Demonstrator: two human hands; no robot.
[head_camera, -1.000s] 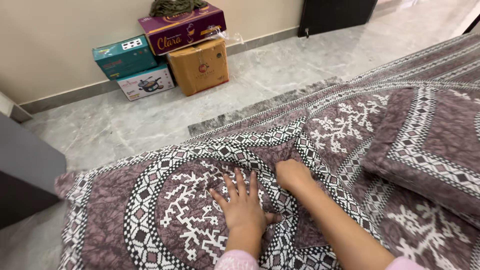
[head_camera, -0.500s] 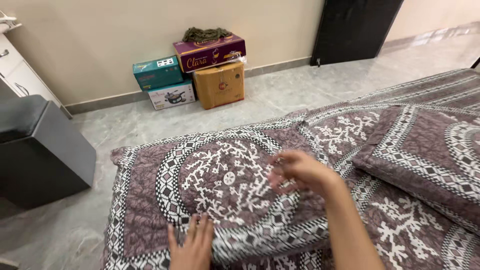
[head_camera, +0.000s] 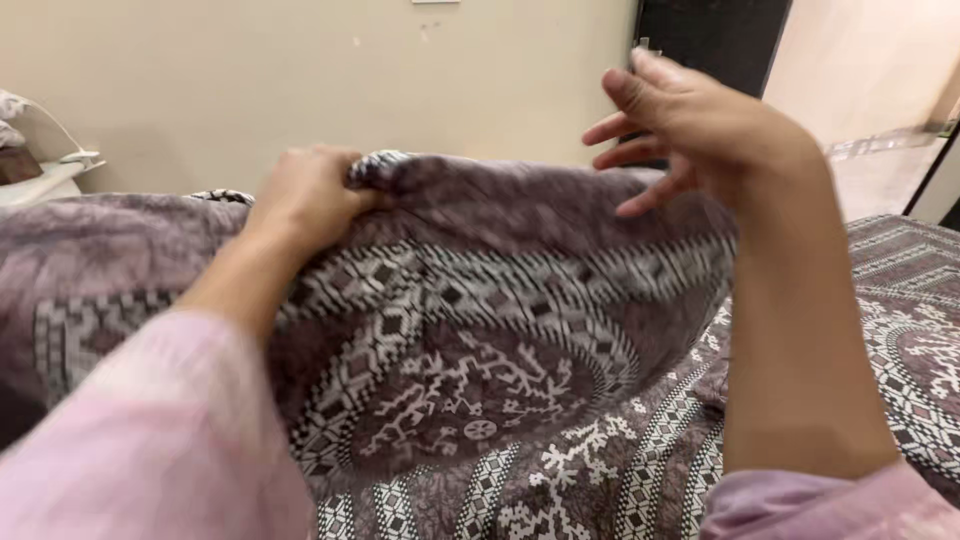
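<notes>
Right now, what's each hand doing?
Left hand: closed, gripping the top edge of the pillow.
Right hand: open, holding nothing, just above the pillow.

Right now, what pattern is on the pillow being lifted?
The pillow is dusky purple with white and black geometric bands and a round medallion, seen from the head view.

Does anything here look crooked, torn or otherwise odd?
Nothing looks damaged or spilled. The patterned pillow is lifted off the bed and hangs a little unevenly: the left hand grips its top edge, while the right hand hovers open just above it. The motion blurs the cloth.
</notes>
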